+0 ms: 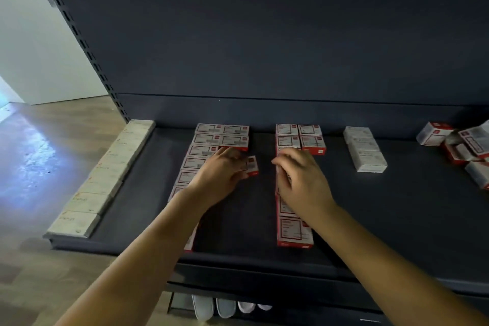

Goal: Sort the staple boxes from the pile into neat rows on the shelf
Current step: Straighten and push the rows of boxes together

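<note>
Shelf (397, 206): dark, matte, filling mid-frame.
Floor (53, 140): wood, lower left.
Left hand (222, 174): fingers grasping a staple box (252, 165).
Right hand (301, 180): fingers curled on red-white row (293, 230); grip unclear.

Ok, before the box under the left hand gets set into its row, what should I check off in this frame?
1. Left hand has the red-and-white box in its grip: ok, fingers curl over it.
2. Free slot in the second column of the left rows, in front of the two boxes already there: ok.
3. Box square to that row: not ok, it sits slightly off line.
4. Right hand clear of the move: ok, it rests on the middle rows.
5. What the right hand holds: cannot tell.
6. Pile at far right finished: not ok, boxes remain jumbled.
</note>
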A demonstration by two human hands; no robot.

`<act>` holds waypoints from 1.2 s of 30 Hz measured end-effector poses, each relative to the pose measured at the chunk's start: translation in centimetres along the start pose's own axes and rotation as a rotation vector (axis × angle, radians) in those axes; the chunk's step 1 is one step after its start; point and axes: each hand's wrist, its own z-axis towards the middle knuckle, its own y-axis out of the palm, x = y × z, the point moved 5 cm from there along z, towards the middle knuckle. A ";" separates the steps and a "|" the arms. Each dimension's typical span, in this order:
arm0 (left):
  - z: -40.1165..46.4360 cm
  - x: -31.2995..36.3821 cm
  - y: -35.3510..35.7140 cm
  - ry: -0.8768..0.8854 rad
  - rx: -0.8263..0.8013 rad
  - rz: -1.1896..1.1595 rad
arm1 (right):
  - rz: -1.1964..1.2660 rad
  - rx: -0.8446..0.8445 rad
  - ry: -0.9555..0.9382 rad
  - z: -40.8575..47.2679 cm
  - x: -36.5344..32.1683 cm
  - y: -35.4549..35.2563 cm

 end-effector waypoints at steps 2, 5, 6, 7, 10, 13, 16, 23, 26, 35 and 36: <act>0.9 -0.8 0.3 0.000 -0.044 0.031 | -0.021 0.012 0.017 0.3 -0.4 0.3; 1.9 -1.8 1.3 -0.023 -0.112 0.067 | -0.039 0.027 0.053 0.5 -0.7 0.6; 2.1 -2.2 1.7 -0.033 -0.130 0.084 | -0.042 0.029 0.054 0.5 -0.7 0.6; 2.2 -2.5 2.0 -0.044 -0.150 0.094 | -0.044 0.032 0.051 0.5 -0.8 0.6; 2.4 -3.5 2.6 -0.105 -0.182 0.055 | -0.034 0.036 0.039 0.8 -1.0 0.6; 2.8 -4.1 2.1 -0.097 -0.166 0.066 | -0.026 0.023 0.028 1.1 -1.2 1.3; 3.0 -4.7 1.5 -0.105 -0.132 0.082 | -0.024 0.007 0.033 1.3 -1.3 1.9; 3.2 -4.5 1.6 -0.090 -0.282 0.084 | -0.025 -0.006 0.039 1.4 -1.5 2.5; 3.5 -4.6 1.6 -0.084 -0.270 0.114 | -0.017 0.002 0.043 1.5 -1.5 2.4; 2.6 -1.7 0.5 -0.143 -0.243 0.161 | 0.052 -0.067 0.085 0.5 -0.4 1.9; 2.2 -0.4 0.3 -0.126 -0.222 0.155 | 0.065 -0.081 0.102 0.0 -0.1 1.6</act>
